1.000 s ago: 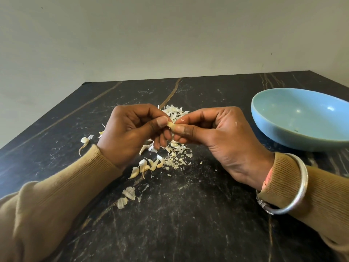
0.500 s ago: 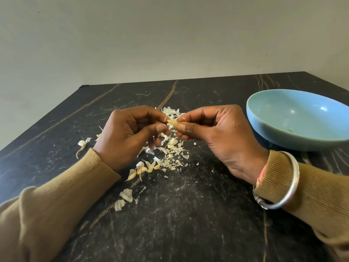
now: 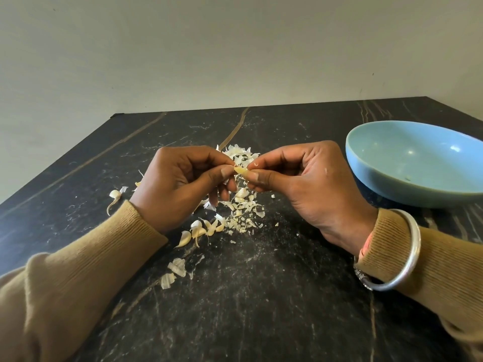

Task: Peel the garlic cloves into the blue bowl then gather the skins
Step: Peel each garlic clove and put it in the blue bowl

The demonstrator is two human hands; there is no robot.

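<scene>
Pinched the small pale-yellow garlic clove (image 3: 241,171) between left hand (image 3: 180,184) and right hand (image 3: 300,184); judged light, firm, slippery, best held by its ends.

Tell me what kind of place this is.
Probably a home kitchen or dining area: a dark marbled tabletop against a plain wall, a blue bowl, and garlic skins scattered under the left hand and right hand, which pinch a garlic clove.

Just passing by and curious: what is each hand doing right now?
Left hand: closed, pinching the garlic clove.
Right hand: closed, pinching the same clove's other end.
</scene>
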